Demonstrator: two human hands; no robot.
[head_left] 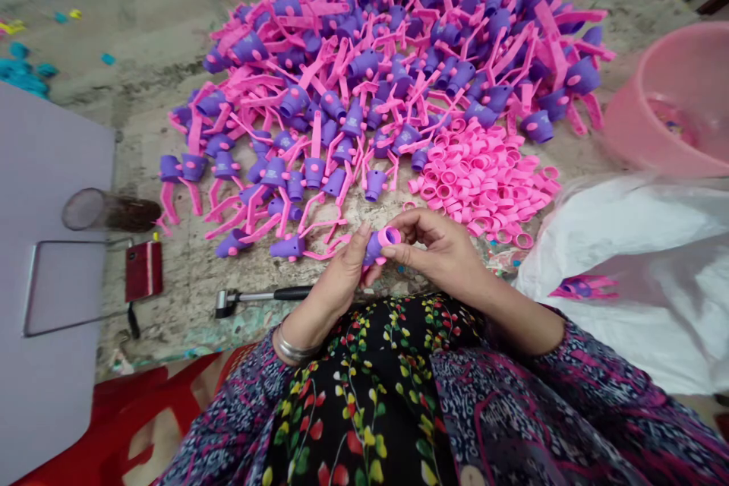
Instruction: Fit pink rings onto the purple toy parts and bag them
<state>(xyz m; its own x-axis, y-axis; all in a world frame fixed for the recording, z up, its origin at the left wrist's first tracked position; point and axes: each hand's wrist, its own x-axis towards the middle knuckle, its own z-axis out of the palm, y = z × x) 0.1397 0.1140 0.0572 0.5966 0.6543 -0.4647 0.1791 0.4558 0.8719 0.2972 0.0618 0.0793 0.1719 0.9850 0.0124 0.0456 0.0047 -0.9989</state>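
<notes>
Low in front of my body, my left hand [340, 267] grips a purple plastic cup-shaped piece [373, 246] with pink parts on it. Its open end faces up and to the right. A pink ring [390, 236] sits at that end, pinched by the thumb and fingers of my right hand [441, 249]. I cannot tell whether the ring is fully seated. Just beyond my right hand lies a heap of loose pink rings [484, 181]. Past both hands spreads a large pile of purple pieces with pink arms [347, 102].
A hammer [250, 295] lies left of my left hand. Further left are a clear tumbler [85, 209] with dark contents and a dark red object [143, 272]. At right stand a pink tub [632, 102] and a white sack [620, 231]. A red stool [153, 399] is lower left.
</notes>
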